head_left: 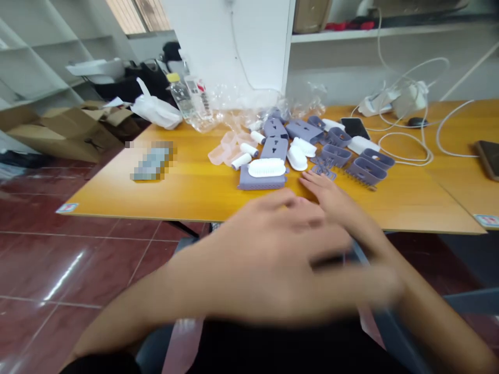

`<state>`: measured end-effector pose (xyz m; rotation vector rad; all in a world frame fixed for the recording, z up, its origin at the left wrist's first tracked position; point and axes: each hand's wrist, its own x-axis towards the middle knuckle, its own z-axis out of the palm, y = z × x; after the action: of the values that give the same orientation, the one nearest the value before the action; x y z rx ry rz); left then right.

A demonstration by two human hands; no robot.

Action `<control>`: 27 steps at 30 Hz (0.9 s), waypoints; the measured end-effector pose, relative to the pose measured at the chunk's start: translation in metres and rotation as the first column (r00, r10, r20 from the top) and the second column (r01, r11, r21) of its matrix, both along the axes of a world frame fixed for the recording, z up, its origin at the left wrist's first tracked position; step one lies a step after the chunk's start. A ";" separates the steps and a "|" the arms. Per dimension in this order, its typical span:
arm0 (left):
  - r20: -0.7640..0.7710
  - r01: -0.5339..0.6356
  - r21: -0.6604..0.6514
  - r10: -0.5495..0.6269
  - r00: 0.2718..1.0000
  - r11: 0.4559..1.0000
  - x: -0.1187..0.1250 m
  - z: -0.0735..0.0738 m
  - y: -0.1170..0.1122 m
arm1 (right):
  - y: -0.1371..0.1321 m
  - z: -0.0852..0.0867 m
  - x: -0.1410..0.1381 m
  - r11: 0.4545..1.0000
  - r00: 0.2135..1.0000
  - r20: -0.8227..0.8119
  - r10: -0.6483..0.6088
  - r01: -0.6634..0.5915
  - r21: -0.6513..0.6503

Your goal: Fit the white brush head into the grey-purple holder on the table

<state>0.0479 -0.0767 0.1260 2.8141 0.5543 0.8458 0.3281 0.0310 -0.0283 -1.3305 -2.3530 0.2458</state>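
My left hand (268,249) is raised close to the camera, blurred by motion, with its fingers apart and nothing visible in them. Beyond it, my right hand (322,189) reaches to the wooden table (187,197), fingers stretched out and partly covered by the left hand. Near its fingertips lie grey-purple plastic hooks (323,171) and a white oval piece (297,157). A white bristled piece (267,168) rests on a grey-purple plastic tray (261,183). Behind are grey-purple cups (368,170), flat panels (274,148), white cylinders (241,161) and translucent pink cups (225,150).
Crumpled clear plastic (249,98) and a yellow-capped bottle (180,93) stand at the back. White cables (423,140) loop across the right side. A dark phone (354,128) lies behind the parts. Cardboard boxes (66,132) sit left of the table.
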 end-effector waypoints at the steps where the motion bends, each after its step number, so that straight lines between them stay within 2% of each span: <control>1: -0.024 0.023 0.039 -0.022 0.999 0.999 -0.006 -0.013 0.023 | 0.001 -0.002 0.000 1.000 1.000 0.000 0.014 -0.014 0.012; 3: 0.018 -0.157 0.076 0.156 0.988 0.985 -0.027 -0.048 0.069 | 0.002 -0.006 -0.002 0.999 1.000 0.007 0.028 -0.028 0.032; 5: 0.092 -0.338 0.068 0.332 0.939 0.939 -0.053 -0.083 0.104 | 0.003 -0.008 -0.003 0.999 1.000 0.014 0.027 -0.027 0.041; 7: 0.135 -0.472 0.016 0.466 0.875 0.882 -0.074 -0.110 0.123 | 0.004 -0.008 -0.004 0.999 1.000 0.019 0.024 -0.024 0.044; 9: 0.116 -0.495 -0.028 0.494 0.861 0.869 -0.088 -0.126 0.129 | 0.005 -0.008 -0.004 0.999 0.999 0.026 0.021 -0.022 0.046; 14: -0.018 -0.536 -0.120 0.538 0.843 0.836 -0.093 -0.135 0.124 | 0.003 -0.007 -0.005 1.000 0.998 0.063 0.012 -0.014 0.026; 21: -0.186 -0.695 -0.073 0.675 0.714 0.715 -0.093 -0.143 0.124 | 0.005 -0.010 -0.007 0.999 0.991 0.132 0.010 -0.014 0.029; 24: -0.253 -0.696 -0.029 0.669 0.699 0.717 -0.095 -0.143 0.124 | 0.006 -0.012 -0.008 0.999 0.991 0.134 -0.002 -0.004 0.043; 27: -0.263 -0.664 -0.011 0.638 0.723 0.748 -0.096 -0.143 0.123 | 0.007 -0.015 -0.009 0.999 0.991 0.134 -0.011 0.004 0.051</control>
<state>-0.0485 0.0465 -0.0167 2.6288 1.6516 0.5150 0.3195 0.0379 -0.0433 -1.3703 -2.4469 0.0967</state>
